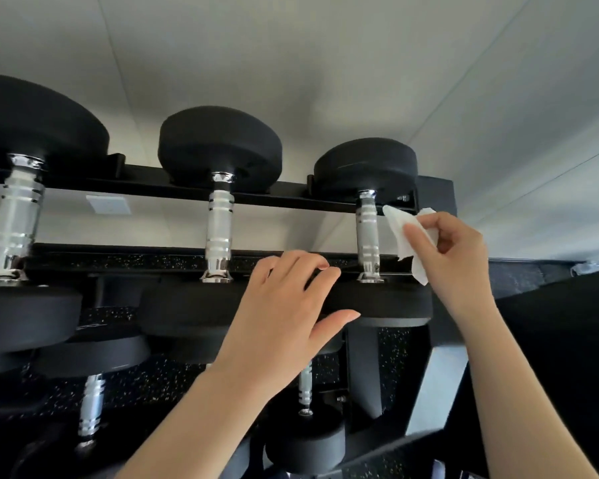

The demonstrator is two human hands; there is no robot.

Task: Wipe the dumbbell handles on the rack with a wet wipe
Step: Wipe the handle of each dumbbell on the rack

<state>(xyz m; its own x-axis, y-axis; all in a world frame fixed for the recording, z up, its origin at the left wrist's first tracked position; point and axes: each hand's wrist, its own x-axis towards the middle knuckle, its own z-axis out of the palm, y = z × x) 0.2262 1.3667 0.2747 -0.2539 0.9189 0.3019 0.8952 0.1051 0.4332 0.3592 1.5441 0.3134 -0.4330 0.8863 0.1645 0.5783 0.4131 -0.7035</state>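
Head view: at the right centre of the frame the right hand (pixel 453 257) pinches a crumpled white wet wipe (pixel 407 242) between thumb and fingers, just beside the chrome handle (pixel 368 236) of the rightmost dumbbell (pixel 377 302) on the black rack (pixel 173 191); whether wipe and handle touch is hard to tell. Centre frame, the left hand (pixel 284 312) curls over that dumbbell's near black head, thumb underneath. Two larger dumbbells (pixel 218 233) sit to the left
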